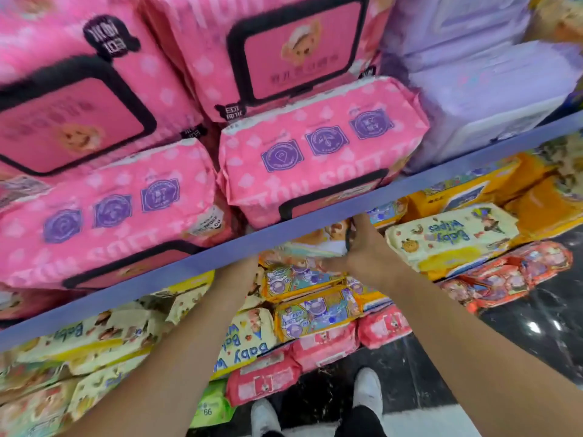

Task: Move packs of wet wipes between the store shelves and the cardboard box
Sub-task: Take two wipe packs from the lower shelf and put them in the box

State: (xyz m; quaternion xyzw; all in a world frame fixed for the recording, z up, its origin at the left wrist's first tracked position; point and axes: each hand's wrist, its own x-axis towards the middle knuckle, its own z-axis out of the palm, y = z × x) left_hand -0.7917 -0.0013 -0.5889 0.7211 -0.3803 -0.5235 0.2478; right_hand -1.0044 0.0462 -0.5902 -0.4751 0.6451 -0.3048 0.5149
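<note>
Both my arms reach under the blue shelf edge [284, 228] to the lower shelf. My right hand [362, 247] grips the right end of a pack of wet wipes with a bear picture [318, 242], which lies on top of a stack of orange-edged packs [303, 279]. My left hand [244, 271] is at the pack's left end. Its fingers are hidden behind the shelf edge, so its grip cannot be seen. No cardboard box is in view.
Large pink packs [315, 146] fill the upper shelf, with lilac packs [479, 89] to their right. Cream "Baby Wipes" packs [448, 238], orange packs [473, 187] and red packs [325, 348] crowd the lower shelves. My white shoes [367, 389] stand on a dark marble floor.
</note>
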